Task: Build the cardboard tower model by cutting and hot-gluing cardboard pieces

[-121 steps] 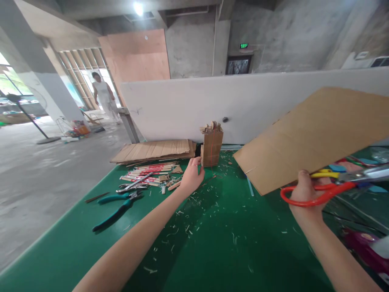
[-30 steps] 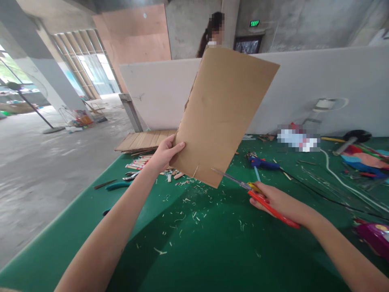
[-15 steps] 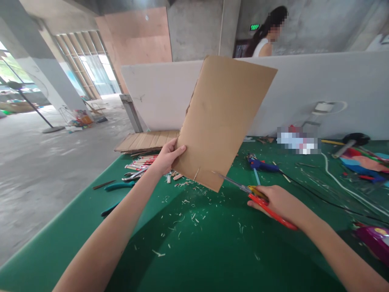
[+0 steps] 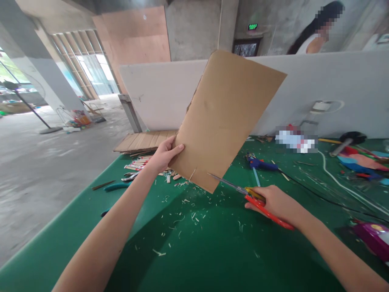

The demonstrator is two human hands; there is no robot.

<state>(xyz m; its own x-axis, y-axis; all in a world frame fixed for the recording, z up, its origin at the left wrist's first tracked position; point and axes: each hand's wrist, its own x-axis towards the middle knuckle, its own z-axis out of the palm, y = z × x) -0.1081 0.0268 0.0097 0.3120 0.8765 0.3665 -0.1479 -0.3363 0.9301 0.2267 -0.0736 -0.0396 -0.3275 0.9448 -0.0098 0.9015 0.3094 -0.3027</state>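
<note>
Cardboard sheet (image 4: 225, 117), flat, matte, pinched by left hand (image 4: 164, 156); right hand (image 4: 276, 202) clenches red-handled scissors (image 4: 251, 192).

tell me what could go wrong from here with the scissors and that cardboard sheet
The cardboard sheet is held in the air by the left hand alone, at one edge; it could flex or twist as the scissors in the right hand bite at its lower corner, so the cut may wander. The left hand's fingers lie near that lower edge; a cut running that way might nick them.
</note>
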